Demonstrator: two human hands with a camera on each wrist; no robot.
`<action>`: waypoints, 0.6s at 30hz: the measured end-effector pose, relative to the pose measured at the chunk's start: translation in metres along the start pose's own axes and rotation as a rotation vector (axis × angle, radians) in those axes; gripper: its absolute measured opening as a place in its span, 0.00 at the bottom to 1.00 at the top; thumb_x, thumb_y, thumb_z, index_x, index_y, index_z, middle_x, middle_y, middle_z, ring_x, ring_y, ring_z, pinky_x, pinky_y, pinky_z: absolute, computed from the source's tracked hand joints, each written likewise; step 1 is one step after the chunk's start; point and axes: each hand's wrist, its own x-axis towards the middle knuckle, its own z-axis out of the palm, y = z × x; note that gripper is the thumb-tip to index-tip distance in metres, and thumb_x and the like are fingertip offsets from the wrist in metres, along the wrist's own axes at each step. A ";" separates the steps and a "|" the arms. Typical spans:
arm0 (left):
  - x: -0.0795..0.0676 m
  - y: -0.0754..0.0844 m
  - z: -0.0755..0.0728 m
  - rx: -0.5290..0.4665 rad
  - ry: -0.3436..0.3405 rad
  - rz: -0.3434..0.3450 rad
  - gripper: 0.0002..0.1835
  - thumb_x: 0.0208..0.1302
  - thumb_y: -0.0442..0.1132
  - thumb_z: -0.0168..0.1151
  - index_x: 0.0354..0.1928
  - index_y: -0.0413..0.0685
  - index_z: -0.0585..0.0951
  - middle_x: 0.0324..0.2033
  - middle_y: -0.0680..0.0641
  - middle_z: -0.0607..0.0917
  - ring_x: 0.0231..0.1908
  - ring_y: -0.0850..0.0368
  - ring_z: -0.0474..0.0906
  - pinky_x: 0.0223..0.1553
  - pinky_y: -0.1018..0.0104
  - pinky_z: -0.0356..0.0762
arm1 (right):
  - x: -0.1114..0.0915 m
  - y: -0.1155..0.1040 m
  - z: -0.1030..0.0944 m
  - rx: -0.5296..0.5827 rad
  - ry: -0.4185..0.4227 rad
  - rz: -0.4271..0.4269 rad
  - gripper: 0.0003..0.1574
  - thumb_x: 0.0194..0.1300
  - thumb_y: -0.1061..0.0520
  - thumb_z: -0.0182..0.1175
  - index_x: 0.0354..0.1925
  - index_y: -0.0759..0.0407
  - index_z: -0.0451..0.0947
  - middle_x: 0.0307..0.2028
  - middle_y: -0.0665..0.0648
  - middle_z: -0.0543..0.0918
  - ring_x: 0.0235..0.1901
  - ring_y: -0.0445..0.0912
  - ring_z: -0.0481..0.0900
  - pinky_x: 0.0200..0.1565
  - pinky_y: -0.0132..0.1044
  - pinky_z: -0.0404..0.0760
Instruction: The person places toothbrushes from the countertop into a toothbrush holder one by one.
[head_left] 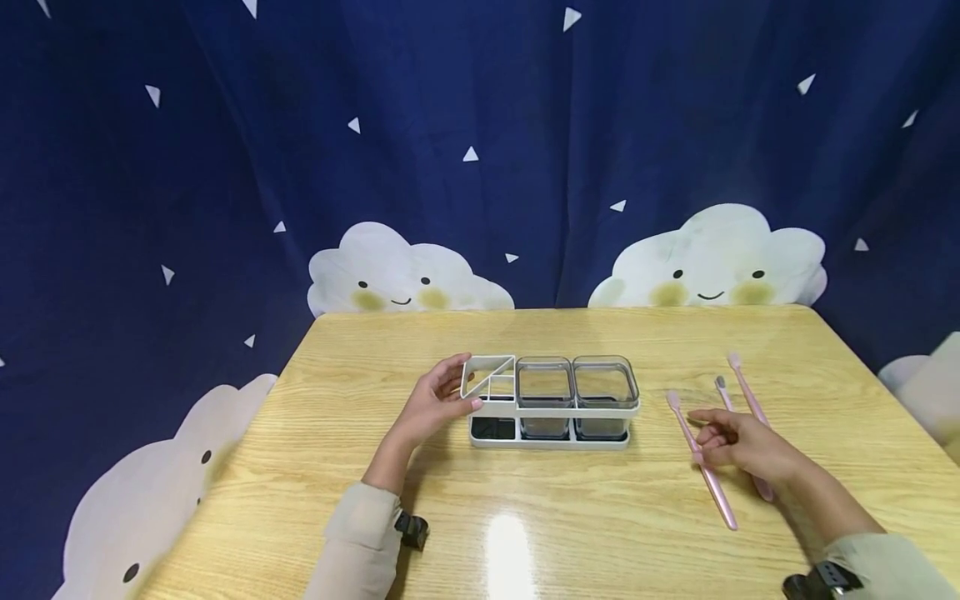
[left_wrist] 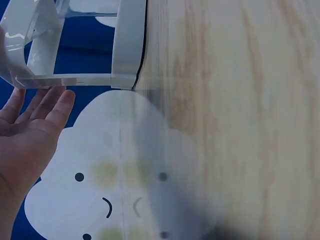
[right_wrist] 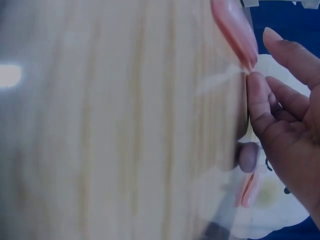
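Left hand (head_left: 431, 408): grasping the near end of the white rack (head_left: 555, 412), thumb at the front edge, other fingers around the side. The left wrist view shows the fingertips against the rack's edge. Rack extends to the right of this hand, standing on the table; the compartment beside the fingers has a slanting divider. Further right along the rack, 2 clear cups (head_left: 546, 383) sit side by side.

Right hand (head_left: 750, 450): released, fingers loosely bent, index finger reaching ahead and apart from the thumb, nothing pinched that I can see. Thumb is right at a pink toothbrush (head_left: 708, 477) lying on the table, its head ahead of the hand and its handle end on the near side; contact, I cannot tell. 2 more lie at this hand: a grey-headed toothbrush (head_left: 726, 396) just ahead of the fingers and a pale-headed toothbrush (head_left: 747, 392) beyond the knuckles, both partly hidden by the hand.

Beige sleeves (head_left: 360, 533) and black wrist straps (head_left: 411, 531) behind both hands. Under everything, the wood-grain table (head_left: 562, 492), glare between the forearms. Beyond the hands, a navy curtain (head_left: 450, 100) with smiling white clouds (head_left: 405, 258).
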 end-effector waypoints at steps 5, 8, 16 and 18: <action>0.000 -0.001 -0.001 -0.008 0.004 -0.003 0.39 0.53 0.24 0.65 0.66 0.31 0.58 0.60 0.29 0.66 0.60 0.37 0.62 0.61 0.50 0.58 | 0.002 0.002 -0.002 0.009 -0.044 0.004 0.42 0.52 0.65 0.68 0.57 0.84 0.59 0.35 0.63 0.75 0.31 0.43 0.73 0.31 0.31 0.76; 0.000 -0.003 -0.001 -0.017 0.004 0.002 0.39 0.52 0.23 0.64 0.66 0.31 0.58 0.60 0.29 0.66 0.60 0.37 0.62 0.61 0.49 0.58 | 0.002 0.003 -0.002 0.016 -0.061 0.018 0.43 0.52 0.64 0.68 0.58 0.84 0.59 0.35 0.63 0.74 0.31 0.43 0.72 0.31 0.30 0.76; 0.008 -0.025 -0.005 -0.022 0.025 0.032 0.38 0.53 0.26 0.66 0.66 0.37 0.61 0.59 0.35 0.69 0.60 0.39 0.63 0.60 0.52 0.60 | 0.004 0.000 -0.002 0.021 -0.028 0.059 0.43 0.49 0.64 0.70 0.57 0.83 0.61 0.34 0.63 0.74 0.29 0.44 0.71 0.29 0.30 0.74; 0.010 -0.034 -0.007 -0.022 0.029 0.048 0.38 0.52 0.27 0.67 0.66 0.39 0.62 0.58 0.36 0.70 0.60 0.37 0.63 0.60 0.52 0.61 | 0.005 0.001 -0.001 0.016 -0.018 0.061 0.42 0.48 0.65 0.70 0.56 0.83 0.63 0.32 0.63 0.74 0.29 0.44 0.71 0.28 0.31 0.74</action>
